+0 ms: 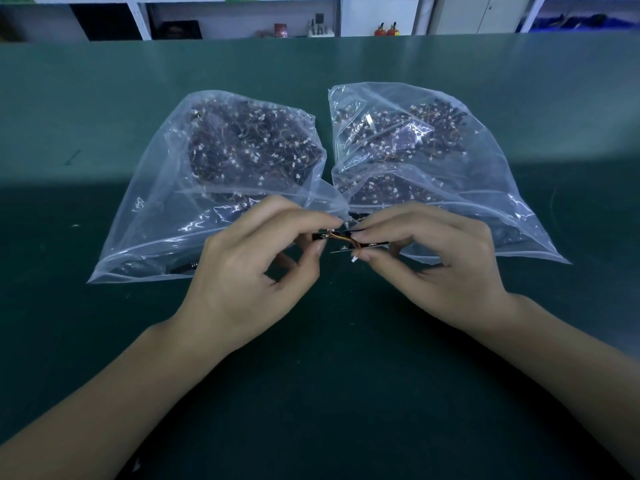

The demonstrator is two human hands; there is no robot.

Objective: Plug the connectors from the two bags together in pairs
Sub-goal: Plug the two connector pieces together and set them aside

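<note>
Two clear plastic bags lie side by side on the green table, the left bag and the right bag, each full of small dark parts with white connectors and thin orange wires. In front of the bags, my left hand pinches one dark connector piece between thumb and fingers. My right hand pinches another dark strip. An orange wire loops between the two pieces. A small white plug hangs free under my right fingertips.
The green table stretches wide on all sides of the bags. White shelving with small items stands behind the table's far edge. A dark mark lies on the table at the left.
</note>
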